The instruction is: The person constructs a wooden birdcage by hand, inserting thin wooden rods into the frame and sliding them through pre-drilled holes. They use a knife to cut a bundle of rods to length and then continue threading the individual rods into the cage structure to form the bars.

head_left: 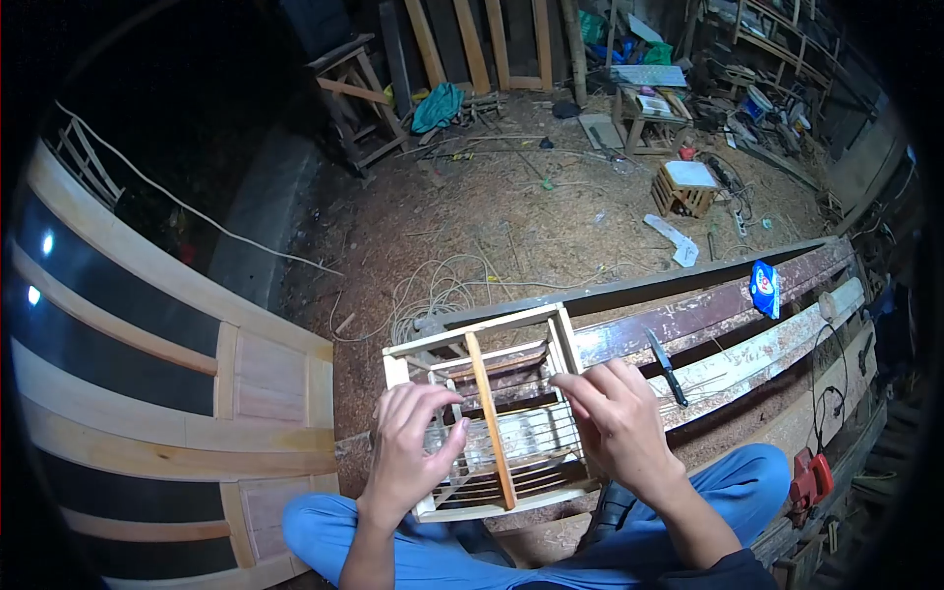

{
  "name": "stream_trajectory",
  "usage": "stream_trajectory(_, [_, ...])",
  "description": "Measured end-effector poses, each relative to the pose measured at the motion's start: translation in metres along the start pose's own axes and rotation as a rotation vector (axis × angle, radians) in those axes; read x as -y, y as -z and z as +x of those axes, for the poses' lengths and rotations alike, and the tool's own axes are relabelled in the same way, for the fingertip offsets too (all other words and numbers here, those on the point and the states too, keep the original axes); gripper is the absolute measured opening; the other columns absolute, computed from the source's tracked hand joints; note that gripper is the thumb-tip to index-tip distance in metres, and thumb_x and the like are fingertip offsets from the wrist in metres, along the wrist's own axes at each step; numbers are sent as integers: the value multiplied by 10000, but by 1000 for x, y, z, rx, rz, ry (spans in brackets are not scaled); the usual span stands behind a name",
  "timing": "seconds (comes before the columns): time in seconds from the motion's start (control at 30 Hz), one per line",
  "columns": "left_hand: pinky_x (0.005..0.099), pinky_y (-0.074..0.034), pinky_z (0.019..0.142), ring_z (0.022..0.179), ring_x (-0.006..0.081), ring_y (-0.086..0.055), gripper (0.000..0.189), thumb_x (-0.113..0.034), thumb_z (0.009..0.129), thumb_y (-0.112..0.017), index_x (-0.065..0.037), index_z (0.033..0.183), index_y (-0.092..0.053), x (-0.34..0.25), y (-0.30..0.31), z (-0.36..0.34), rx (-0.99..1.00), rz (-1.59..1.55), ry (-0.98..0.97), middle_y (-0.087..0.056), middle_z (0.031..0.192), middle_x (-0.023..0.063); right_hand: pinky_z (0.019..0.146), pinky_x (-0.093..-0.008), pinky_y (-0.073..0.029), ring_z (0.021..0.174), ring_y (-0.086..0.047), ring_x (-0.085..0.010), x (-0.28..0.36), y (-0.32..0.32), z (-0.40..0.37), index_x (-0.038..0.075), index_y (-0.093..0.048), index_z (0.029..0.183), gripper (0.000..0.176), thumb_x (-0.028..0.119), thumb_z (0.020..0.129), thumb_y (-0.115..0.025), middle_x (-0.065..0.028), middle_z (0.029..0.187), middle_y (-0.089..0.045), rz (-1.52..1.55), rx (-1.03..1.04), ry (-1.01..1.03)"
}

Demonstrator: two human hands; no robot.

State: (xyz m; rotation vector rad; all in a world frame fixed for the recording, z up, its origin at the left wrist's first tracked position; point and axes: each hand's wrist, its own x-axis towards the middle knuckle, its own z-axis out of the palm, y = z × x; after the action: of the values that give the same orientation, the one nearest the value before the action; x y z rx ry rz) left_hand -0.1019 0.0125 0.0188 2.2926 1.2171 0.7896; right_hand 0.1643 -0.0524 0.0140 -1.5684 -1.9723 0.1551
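Observation:
A small wooden frame with thin slats or rods and an orange-brown bar across its middle stands in front of the person, on the planks. Over its left side is my left hand, thumb and fingers curved apart with nothing between them. My right hand is at the frame's right side, its thumb and index finger brought together; whatever is between them is too small to make out. To the right, a knife with a black handle lies on the planks.
A blue packet lies farther along the bench planks. At the right edge is a red power tool. Large wooden panels fill the left. Beyond are coiled cable, a slatted stool and a small table.

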Motion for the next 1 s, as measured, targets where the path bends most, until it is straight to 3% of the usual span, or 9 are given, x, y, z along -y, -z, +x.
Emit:
stream_trajectory(0.1, [432,-418,1086,1052,265,-664,152,-123,919,-793,-69,1061,-780,13,-3,-12,96,-10,-41,-762,1006,72,798,-408,-472,912,-607,-272,7,-14,3,63,-731,1170,328,31,844,-750,-79,931,-630,69,20,77])
stream_trajectory(0.47, [411,-461,1024,917,212,-701,193,-193,904,-845,-77,1058,-829,15,-7,-8,150,-65,-109,-795,955,67,881,-425,-512,1025,-689,-300,13,-30,14,65,-766,1137,247,134,906,-817,-84,1064,-719,292,211,51])
stream_trajectory(0.5, [411,-461,1024,917,212,-701,193,-193,904,-845,-77,1058,-829,16,-7,-7,152,-70,-109,-795,955,67,784,-412,-560,915,-723,-300,14,-26,18,45,-786,1109,227,96,896,-841,-109,1013,-741,315,211,62])
stream_trajectory(0.6, [400,-474,1013,899,210,-706,172,-197,937,-818,-75,1058,-814,19,-6,-5,155,-55,-162,-794,962,57,755,-404,-579,895,-727,-298,12,-31,16,35,-781,1120,220,57,906,-826,-117,1007,-737,365,189,54])
stream_trajectory(0.7, [425,-457,1085,953,245,-711,165,-167,905,-838,-57,1026,-822,21,-3,-4,156,-99,-124,-788,939,87,752,-403,-590,889,-729,-297,8,-33,16,27,-776,1108,207,26,905,-817,-123,1003,-733,377,185,51])
stream_trajectory(0.8, [484,-402,1189,1102,280,-702,135,-123,924,-788,-64,1044,-813,32,5,-3,117,-244,-69,-787,1027,100,793,-429,-575,904,-708,-322,12,-31,17,-3,-759,1081,186,51,908,-803,-126,980,-702,363,207,13])
stream_trajectory(0.87, [551,-321,1264,1279,311,-642,166,-82,928,-738,-84,1081,-802,34,14,-2,52,7,-96,-767,1183,97,787,-426,-576,896,-708,-318,10,-33,17,-6,-758,1075,182,43,906,-803,-127,973,-698,373,197,27])
stream_trajectory(0.9, [593,-275,1285,1394,324,-572,178,-73,922,-723,-101,1084,-790,40,14,-3,58,-28,-65,-733,1309,78,780,-422,-578,888,-708,-315,9,-33,17,-8,-757,1070,178,35,904,-803,-127,965,-694,377,188,42])
stream_trajectory(1.0, [593,-269,1287,1428,340,-549,145,-76,924,-724,-107,1052,-785,46,14,-5,43,61,-68,-725,1333,75,778,-421,-587,902,-717,-314,9,-33,16,-9,-755,1068,177,23,901,-803,-128,980,-703,398,181,45])
